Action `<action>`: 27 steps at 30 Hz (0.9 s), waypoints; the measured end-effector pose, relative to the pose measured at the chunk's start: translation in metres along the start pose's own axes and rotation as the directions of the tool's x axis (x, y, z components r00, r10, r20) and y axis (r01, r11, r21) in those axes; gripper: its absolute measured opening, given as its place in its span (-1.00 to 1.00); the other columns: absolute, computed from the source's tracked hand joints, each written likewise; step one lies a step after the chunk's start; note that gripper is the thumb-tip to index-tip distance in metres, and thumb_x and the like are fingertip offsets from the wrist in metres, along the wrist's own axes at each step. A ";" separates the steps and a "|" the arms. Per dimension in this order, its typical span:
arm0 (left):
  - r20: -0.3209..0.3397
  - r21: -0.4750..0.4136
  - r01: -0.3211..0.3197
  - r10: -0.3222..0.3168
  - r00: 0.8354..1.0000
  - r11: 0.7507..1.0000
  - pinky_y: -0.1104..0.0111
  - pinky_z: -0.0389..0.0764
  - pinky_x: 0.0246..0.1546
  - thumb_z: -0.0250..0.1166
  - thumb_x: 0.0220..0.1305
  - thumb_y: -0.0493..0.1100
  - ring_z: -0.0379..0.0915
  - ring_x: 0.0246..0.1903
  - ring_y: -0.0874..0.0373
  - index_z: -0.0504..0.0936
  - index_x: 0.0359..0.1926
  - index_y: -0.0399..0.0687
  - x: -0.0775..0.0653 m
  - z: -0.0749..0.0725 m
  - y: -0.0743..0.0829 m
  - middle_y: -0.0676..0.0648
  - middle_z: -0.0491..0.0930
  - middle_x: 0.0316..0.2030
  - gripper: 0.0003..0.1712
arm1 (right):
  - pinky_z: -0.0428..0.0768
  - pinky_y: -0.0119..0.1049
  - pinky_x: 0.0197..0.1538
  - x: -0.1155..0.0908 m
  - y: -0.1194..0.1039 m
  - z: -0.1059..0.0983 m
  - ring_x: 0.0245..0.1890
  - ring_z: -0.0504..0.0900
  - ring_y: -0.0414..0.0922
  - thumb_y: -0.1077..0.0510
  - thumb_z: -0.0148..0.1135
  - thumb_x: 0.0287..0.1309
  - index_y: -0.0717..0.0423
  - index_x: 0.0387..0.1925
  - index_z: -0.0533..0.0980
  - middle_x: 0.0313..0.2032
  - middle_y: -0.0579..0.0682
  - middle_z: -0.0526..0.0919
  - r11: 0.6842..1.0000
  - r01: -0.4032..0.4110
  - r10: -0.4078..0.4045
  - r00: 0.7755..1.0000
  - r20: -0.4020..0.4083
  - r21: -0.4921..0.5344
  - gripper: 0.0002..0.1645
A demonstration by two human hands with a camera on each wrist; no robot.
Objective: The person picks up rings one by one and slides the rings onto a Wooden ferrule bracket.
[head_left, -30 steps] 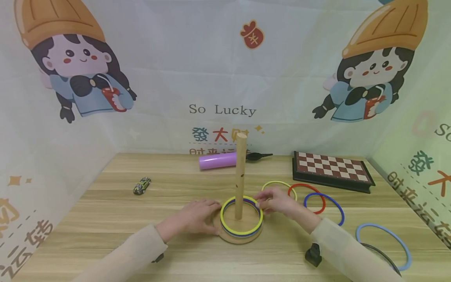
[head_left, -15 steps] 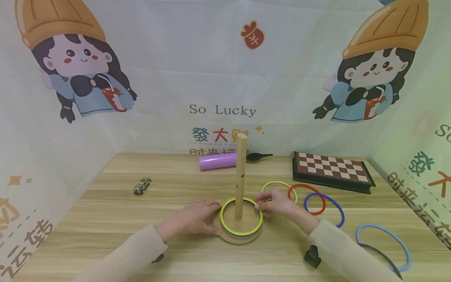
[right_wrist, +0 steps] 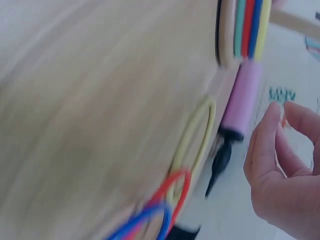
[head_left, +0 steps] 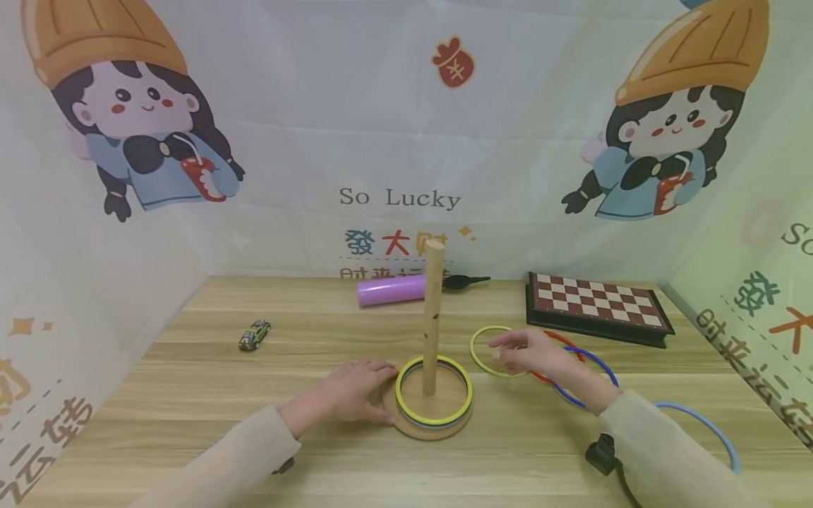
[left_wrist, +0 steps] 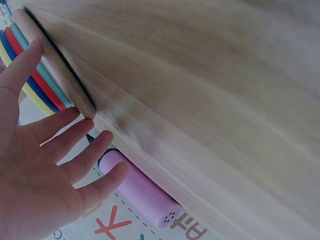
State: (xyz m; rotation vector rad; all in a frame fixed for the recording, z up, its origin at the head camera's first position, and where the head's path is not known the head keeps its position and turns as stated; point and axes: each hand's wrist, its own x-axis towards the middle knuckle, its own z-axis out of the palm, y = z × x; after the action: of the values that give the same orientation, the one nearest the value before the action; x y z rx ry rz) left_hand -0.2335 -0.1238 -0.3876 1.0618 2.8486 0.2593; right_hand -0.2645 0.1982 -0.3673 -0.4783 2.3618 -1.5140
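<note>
A wooden peg (head_left: pixel 432 317) stands upright on a round wooden base (head_left: pixel 428 433). Stacked around it lie several rings, with a yellow ring (head_left: pixel 427 421) on top; blue (right_wrist: pixel 255 30), red (right_wrist: pixel 247 30) and teal rings (right_wrist: pixel 240 30) show beneath it in the right wrist view. My left hand (head_left: pixel 349 395) touches the base's left side with extended fingers. To the right of the stack, my right hand (head_left: pixel 540 358) hovers over the loose rings, its thumb and fingertips near each other and nothing between them. It partly hides a loose yellow ring (head_left: pixel 473 346) and a red ring (head_left: pixel 559 337).
Further right lie a loose blue ring (head_left: pixel 603 363) and a light blue ring (head_left: pixel 713 423), partly behind the right sleeve. A purple pump (head_left: pixel 390 290) lies behind the peg. A toy car (head_left: pixel 255 335) stands at left, a folded chessboard (head_left: pixel 593 303) at back right.
My right hand has left the ring stack's right edge and moved right, over the loose rings. The left hand stays at the base, and the stacked rings sit about as before.
</note>
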 end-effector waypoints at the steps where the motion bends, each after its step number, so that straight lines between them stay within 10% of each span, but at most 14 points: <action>1: -0.001 0.001 0.001 -0.001 1.000 1.000 -0.05 0.16 0.07 0.23 -0.05 0.25 0.16 0.10 -0.16 0.31 0.16 -0.23 0.000 0.000 0.000 -0.20 0.28 0.14 -0.14 | 0.56 -0.14 -0.25 -0.003 0.000 -0.006 -0.33 0.54 0.12 0.24 0.10 0.11 0.45 -0.02 0.38 -0.30 0.23 0.49 1.000 -0.002 0.002 1.000 -0.005 -0.009 -0.57; 27: 0.003 -0.015 0.012 -0.012 1.000 1.000 -0.06 0.15 0.07 0.22 -0.06 0.28 0.16 0.10 -0.15 0.31 0.17 -0.20 -0.001 -0.001 0.000 -0.17 0.28 0.15 -0.12 | 0.55 -0.18 -0.22 -0.050 0.045 -0.102 -0.29 0.54 0.05 0.28 0.10 0.06 0.57 0.00 0.25 -0.21 0.22 0.46 0.984 -0.130 0.114 0.985 -0.130 -0.120 -0.47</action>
State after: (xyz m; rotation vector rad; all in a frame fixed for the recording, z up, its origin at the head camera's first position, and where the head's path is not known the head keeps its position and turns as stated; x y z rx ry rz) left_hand -0.2333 -0.1245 -0.3871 1.0414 2.8450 0.2769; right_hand -0.2671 0.3204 -0.3641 -0.2684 2.5428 -1.3806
